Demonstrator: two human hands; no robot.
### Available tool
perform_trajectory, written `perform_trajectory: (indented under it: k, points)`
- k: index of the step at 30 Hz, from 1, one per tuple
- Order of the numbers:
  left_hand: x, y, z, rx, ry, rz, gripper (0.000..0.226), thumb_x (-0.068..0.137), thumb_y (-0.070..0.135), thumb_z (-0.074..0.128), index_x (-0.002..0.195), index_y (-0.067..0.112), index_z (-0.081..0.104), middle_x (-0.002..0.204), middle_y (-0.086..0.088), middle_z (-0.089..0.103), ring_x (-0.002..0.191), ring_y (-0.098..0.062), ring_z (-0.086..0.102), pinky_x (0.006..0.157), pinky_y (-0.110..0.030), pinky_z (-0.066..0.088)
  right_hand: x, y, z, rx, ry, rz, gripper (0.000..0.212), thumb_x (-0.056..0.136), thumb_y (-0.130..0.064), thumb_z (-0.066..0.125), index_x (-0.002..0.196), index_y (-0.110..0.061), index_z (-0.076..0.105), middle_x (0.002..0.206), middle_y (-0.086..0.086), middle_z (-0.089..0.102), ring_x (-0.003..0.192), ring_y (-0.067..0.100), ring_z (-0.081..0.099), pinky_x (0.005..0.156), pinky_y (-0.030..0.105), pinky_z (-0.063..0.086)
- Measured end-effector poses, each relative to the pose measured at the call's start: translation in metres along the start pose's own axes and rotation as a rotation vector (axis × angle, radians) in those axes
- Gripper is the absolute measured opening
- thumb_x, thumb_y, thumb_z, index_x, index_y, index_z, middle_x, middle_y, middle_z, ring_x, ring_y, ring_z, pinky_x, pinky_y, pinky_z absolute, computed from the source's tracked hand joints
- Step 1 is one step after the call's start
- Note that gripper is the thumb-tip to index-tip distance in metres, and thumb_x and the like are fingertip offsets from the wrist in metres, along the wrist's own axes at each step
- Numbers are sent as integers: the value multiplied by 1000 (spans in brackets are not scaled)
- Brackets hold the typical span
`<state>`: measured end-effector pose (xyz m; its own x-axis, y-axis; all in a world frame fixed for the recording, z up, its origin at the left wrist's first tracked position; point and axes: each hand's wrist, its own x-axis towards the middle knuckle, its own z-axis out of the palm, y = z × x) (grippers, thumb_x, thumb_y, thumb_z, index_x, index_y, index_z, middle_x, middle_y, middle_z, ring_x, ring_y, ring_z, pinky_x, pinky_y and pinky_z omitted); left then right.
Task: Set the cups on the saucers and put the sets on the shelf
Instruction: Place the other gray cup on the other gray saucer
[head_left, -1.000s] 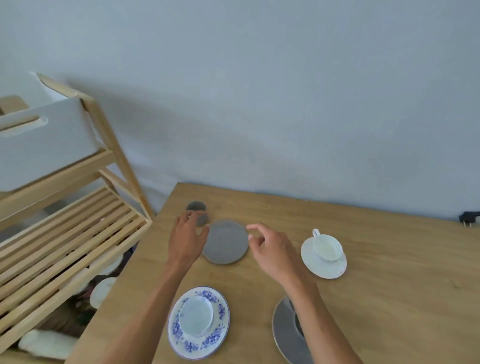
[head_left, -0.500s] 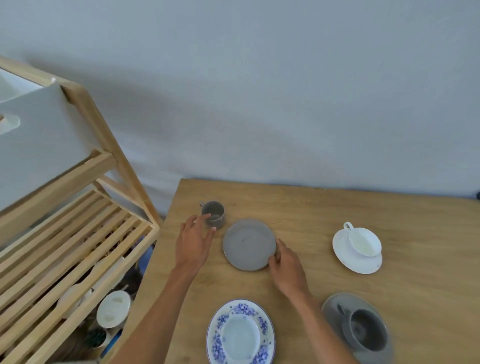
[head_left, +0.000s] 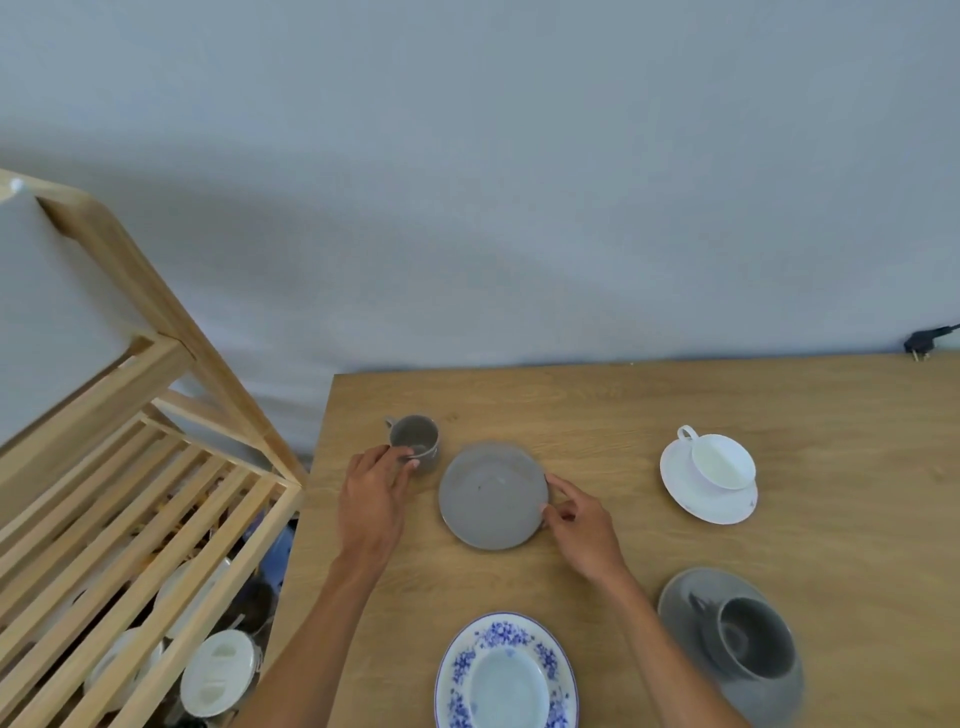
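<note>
A small grey cup (head_left: 415, 441) stands upright near the table's far left corner. My left hand (head_left: 375, 499) has its fingertips against the cup's near side. Just right of the cup lies an empty grey saucer (head_left: 492, 496). My right hand (head_left: 581, 519) pinches that saucer's right rim between thumb and fingers. A white cup sits on a white saucer (head_left: 709, 480) at the right. A dark grey cup rests on a dark grey saucer (head_left: 737, 644) at the near right. A pale cup stands on a blue-flowered saucer (head_left: 506, 673) at the near edge.
A slatted wooden shelf (head_left: 156, 499) stands to the left of the wooden table (head_left: 675, 405), with white dishes (head_left: 218, 673) visible beneath its slats. A black plug (head_left: 922, 343) lies at the table's far right edge against the wall.
My left hand has closed in on the small grey cup and touches it. My right hand has shifted up along the grey saucer's right rim and pinches it.
</note>
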<state>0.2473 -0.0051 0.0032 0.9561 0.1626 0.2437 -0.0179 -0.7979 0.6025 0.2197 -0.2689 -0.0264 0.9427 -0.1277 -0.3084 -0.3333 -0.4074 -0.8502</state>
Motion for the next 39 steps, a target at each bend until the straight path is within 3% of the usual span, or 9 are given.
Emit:
perform_trajectory:
  k: [8,14,23,27,31,34,39]
  points:
    - [-19,28,2,-83,-19,135,17,88,31,67,103,25,71,105,8,65,102,-8,53,82,-19,42,-6,1,-1,85,20,6,45,93,-21,68,136,-31,59,79,-4,78,81,1,72,71,13,47]
    - [-38,33,20,-78,-135,212,16,88,35,65,102,28,70,104,10,64,100,-10,54,78,-29,50,-8,0,-3,103,16,6,44,93,-21,69,136,-29,60,78,-5,78,80,3,73,71,13,49]
    - [-46,37,31,-71,-154,234,18,89,37,63,103,27,69,108,10,64,101,-11,55,76,-31,52,-9,-2,-3,106,12,1,44,93,-21,68,136,-29,60,78,-7,78,79,-3,72,76,17,50]
    - [-44,37,36,-55,-163,222,18,90,37,62,106,28,67,113,9,63,105,-11,54,78,-33,53,-9,-2,-3,113,19,-5,43,93,-20,68,135,-29,60,77,-6,78,78,-4,72,70,9,48]
    - [-43,36,33,-9,-164,233,19,90,37,63,106,29,68,112,9,64,105,-11,55,77,-31,53,-9,-1,-3,107,19,-14,43,93,-20,68,135,-28,60,76,-6,78,78,-3,72,71,11,48]
    - [-42,35,32,10,-190,245,26,92,41,58,116,32,63,118,10,62,109,-11,55,81,-30,52,-9,0,-2,103,18,-23,43,94,-20,68,135,-28,60,76,-5,78,78,-3,71,67,5,47]
    - [-38,32,26,-20,-262,254,54,93,50,51,143,40,34,131,14,54,117,-5,50,88,-26,50,-9,-2,-3,93,4,-17,42,94,-22,66,135,-31,60,79,-5,78,80,-4,71,66,4,46]
